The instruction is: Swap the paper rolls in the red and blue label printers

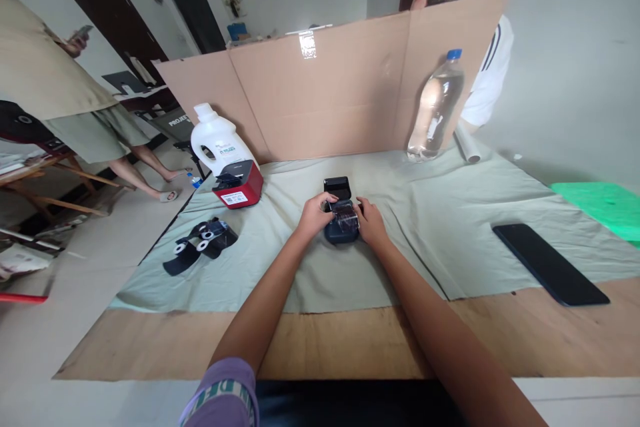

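Head view: packet (346, 217) lies crosswise between left hand (316, 215) and right hand (372, 221), both grips pinching it at the open case (341, 236).

Wooden table (340, 347) had green cloth (330, 283). On cloth sat white jug (217, 140), red box (245, 188), black curly thing (214, 245), little black case (342, 233), clear bottle (435, 110). Black phone (550, 263) lay across cloth edge.

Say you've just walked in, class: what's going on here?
A person's left hand and right hand are at a small black case with its lid raised, a shiny dark item between them; exact contact is unclear. A white jug and red-and-black box stand left, a blue-capped bottle back right; a smartphone lies right.
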Tool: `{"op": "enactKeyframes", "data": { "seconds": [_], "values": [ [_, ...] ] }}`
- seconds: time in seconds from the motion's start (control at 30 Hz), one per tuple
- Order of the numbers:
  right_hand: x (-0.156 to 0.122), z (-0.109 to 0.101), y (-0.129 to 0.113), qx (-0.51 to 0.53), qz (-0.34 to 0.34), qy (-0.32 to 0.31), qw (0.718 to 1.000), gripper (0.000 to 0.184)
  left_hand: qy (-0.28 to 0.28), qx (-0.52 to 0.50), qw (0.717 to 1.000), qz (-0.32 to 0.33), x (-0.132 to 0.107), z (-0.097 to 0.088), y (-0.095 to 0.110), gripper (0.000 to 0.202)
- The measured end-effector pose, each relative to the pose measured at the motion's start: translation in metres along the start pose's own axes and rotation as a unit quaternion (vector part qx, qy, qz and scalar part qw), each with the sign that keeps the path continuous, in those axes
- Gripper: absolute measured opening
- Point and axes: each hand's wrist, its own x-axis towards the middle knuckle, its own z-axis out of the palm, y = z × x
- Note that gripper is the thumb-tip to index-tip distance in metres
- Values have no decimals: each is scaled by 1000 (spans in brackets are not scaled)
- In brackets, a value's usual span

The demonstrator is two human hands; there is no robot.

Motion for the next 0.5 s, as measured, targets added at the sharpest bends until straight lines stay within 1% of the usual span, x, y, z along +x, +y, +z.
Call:
{"op": "enactKeyframes", "data": {
  "seconds": [0.03,0.1,0.17,0.27,0.37,0.43,0.5],
  "values": [
    [0,0,0,0,-1,-1,1000,48,-4,31,999,-6,1,0,2,31],
    [0,0,0,0,-2,-2,1000,48,-4,104,994,-39,2,0,6,31],
    [0,1,0,0,0,0,1000,48,-4,161,984,-72,4,0,7,28],
    [1,1,0,-1,3,5,1000,47,-20,192,977,-86,7,1,6,19],
    [1,2,1,0,2,11,1000,46,-28,186,980,-64,8,0,8,21],
    [1,2,1,4,-1,14,1000,45,-29,165,985,-32,5,-3,12,22],
    [1,2,2,9,-3,15,1000,47,-33,151,988,5,-4,-7,18,21]
  ]
}}
